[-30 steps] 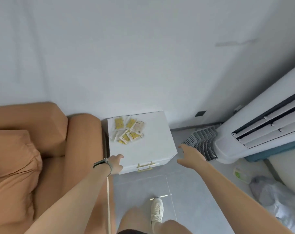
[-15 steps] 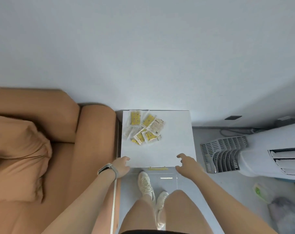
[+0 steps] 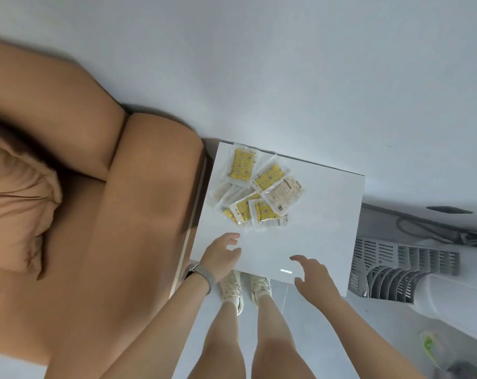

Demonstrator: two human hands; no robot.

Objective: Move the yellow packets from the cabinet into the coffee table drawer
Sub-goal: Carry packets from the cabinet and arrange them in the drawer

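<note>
White wall fills the top of your view, and below it a white cabinet (image 3: 308,214) stands against that wall. Your left hand (image 3: 221,255) is over the cabinet's near left corner, fingers loosely spread and relaxed, holding nothing; a watch (image 3: 202,274) sits on that wrist. Your right hand (image 3: 314,274) is over the near edge beside it, fingers also spread and empty. Whether either hand touches the top, you cannot tell. The packets (image 3: 255,190) lie in a loose overlapping heap on the cabinet top, just beyond your left hand's fingertips and further from your right hand, towards the wall. Most show yellow through clear wrapping; one faces pale side up. To the left of your left hand, a tan sofa (image 3: 95,214) presses against the cabinet's side. To the right of your right hand, a grey grille (image 3: 395,272) stands on the floor. Your shoes (image 3: 245,288) are below your hands, at the cabinet's front.
</note>
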